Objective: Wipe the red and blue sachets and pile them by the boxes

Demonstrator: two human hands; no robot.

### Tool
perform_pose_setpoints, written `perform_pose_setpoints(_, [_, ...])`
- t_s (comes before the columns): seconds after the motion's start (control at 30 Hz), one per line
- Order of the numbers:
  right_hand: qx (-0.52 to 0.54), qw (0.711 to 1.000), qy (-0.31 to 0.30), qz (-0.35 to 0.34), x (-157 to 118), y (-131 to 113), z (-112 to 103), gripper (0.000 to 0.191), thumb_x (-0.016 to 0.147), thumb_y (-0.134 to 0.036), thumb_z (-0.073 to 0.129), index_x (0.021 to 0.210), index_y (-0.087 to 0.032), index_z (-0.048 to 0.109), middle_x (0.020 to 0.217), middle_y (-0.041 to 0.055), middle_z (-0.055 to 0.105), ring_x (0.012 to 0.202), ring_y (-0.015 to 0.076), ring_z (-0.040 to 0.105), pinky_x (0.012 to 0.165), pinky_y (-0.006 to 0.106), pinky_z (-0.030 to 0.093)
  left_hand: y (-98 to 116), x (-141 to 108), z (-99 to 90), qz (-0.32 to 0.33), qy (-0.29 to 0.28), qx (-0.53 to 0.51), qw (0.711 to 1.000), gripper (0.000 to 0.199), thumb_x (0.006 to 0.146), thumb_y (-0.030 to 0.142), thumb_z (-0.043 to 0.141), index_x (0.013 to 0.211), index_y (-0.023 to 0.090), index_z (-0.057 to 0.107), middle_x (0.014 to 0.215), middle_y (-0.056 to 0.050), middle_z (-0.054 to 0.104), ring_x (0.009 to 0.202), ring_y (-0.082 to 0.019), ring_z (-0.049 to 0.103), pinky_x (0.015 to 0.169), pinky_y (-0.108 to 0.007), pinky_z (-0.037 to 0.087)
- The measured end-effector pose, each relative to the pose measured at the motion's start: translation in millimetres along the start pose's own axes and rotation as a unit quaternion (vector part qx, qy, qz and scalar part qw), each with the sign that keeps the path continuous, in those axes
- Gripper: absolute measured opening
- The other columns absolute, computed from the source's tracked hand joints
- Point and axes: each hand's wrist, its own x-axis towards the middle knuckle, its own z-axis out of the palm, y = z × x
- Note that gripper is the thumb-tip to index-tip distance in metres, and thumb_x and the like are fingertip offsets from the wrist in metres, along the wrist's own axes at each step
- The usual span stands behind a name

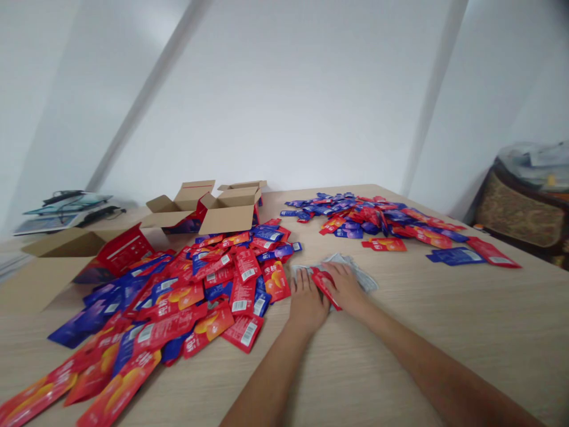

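Observation:
A crumpled grey cloth (365, 277) lies on the table in front of me. My left hand (307, 301) rests flat on its left part, fingers stretched forward. Close beside it, my right hand (349, 289) has its fingers on a red pouch (326, 287), which lies over the cloth between both hands. The right fingertips are partly blurred. Just left of my left hand, a large heap of red and blue pouches (243, 271) spreads across the table, many with barcode labels showing.
Open cardboard boxes stand behind the heap: one at the left (66, 244), two farther back (178, 207) (231, 207). A second pile of pouches (368, 216) lies at the back right. Papers and cables (66, 207) are at the far left; a patterned chair (520, 207) stands right of the table.

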Motion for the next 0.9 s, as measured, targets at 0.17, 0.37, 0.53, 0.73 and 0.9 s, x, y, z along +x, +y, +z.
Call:
perform_pose_setpoints(0.17, [-0.127, 0.991, -0.034, -0.021, -6.8, -1.9, 3.2, 0.044, 0.094, -0.032, 0.037, 0.137, -0.033, 0.043, 0.135, 0.0079, 0.048, 0.12, 0.0266, 0.04, 0.094, 0.042, 0.035, 1.1, 1.4, 0.5, -0.002, -0.019, 0.007, 1.0, 0.069, 0.091, 0.049, 0.027, 0.142, 0.003, 0.029, 0.149, -0.02, 0.025, 0.139, -0.033, 0.014, 0.111, -0.049, 0.015])
perform_pose_setpoints(0.37, [-0.195, 0.98, -0.006, 0.045, -2.7, 31.0, -15.4, 0.042, 0.093, -0.03, 0.04, 0.134, -0.035, 0.046, 0.126, 0.0108, 0.051, 0.112, 0.0279, 0.043, 0.088, 0.041, 0.037, 2.0, 0.8, -3.8, 0.004, -0.042, 0.013, 0.999, 0.07, 0.091, 0.051, 0.025, 0.142, 0.004, 0.029, 0.15, -0.019, 0.023, 0.14, -0.033, 0.01, 0.11, -0.053, 0.014])
perform_pose_setpoints(0.53, [-0.205, 0.974, 0.048, 0.088, -6.2, 43.9, -24.8, 0.04, 0.091, -0.02, 0.04, 0.129, -0.021, 0.053, 0.117, 0.0172, 0.054, 0.107, 0.0281, 0.047, 0.09, 0.042, 0.037, -0.5, -2.0, -6.4, 0.012, -0.045, 0.013, 0.999, 0.068, 0.091, 0.051, 0.024, 0.142, 0.006, 0.029, 0.151, -0.018, 0.022, 0.14, -0.032, 0.011, 0.109, -0.053, 0.016])
perform_pose_setpoints(0.73, [-0.073, 0.988, 0.137, -0.007, -2.0, 15.2, -30.6, 0.042, 0.091, -0.022, 0.034, 0.131, -0.017, 0.048, 0.126, 0.0131, 0.051, 0.114, 0.0236, 0.046, 0.096, 0.038, 0.039, -1.9, -1.7, -3.7, 0.018, -0.026, 0.001, 0.999, 0.069, 0.091, 0.052, 0.024, 0.141, 0.005, 0.031, 0.15, -0.019, 0.025, 0.14, -0.033, 0.011, 0.11, -0.053, 0.015])
perform_pose_setpoints(0.9, [0.054, 0.99, 0.12, -0.056, -2.4, 9.0, -26.0, 0.044, 0.092, -0.019, 0.026, 0.126, -0.019, 0.054, 0.119, 0.0098, 0.058, 0.112, 0.0198, 0.05, 0.098, 0.038, 0.04, 0.0, -1.3, -7.6, 0.015, -0.036, -0.006, 0.999, 0.07, 0.092, 0.052, 0.022, 0.142, 0.004, 0.029, 0.15, -0.019, 0.024, 0.14, -0.033, 0.012, 0.11, -0.054, 0.014])
